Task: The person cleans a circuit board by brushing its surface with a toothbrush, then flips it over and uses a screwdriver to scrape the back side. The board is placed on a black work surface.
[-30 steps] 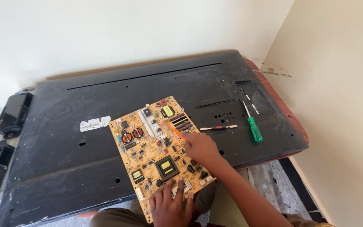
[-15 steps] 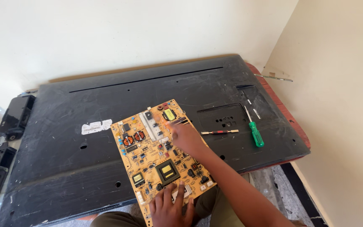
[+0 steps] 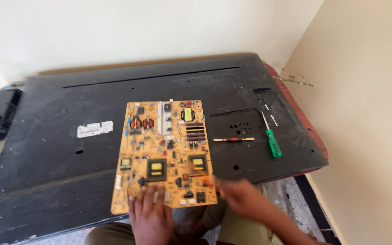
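From the head view, I'm watching the left hand (image 3: 149, 214) pinching the near edge of the yellow circuit board (image 3: 165, 154), which is lying on the black panel (image 3: 60, 159). The right hand (image 3: 239, 195) is blurring beside it (grip unclear); lifting it next needs a steadier two-handed hold, I judge.

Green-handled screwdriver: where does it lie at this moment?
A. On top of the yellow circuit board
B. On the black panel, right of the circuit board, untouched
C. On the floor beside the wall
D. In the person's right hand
B. The green-handled screwdriver lies on the black panel, right of the circuit board and apart from the right hand, which is blurred.
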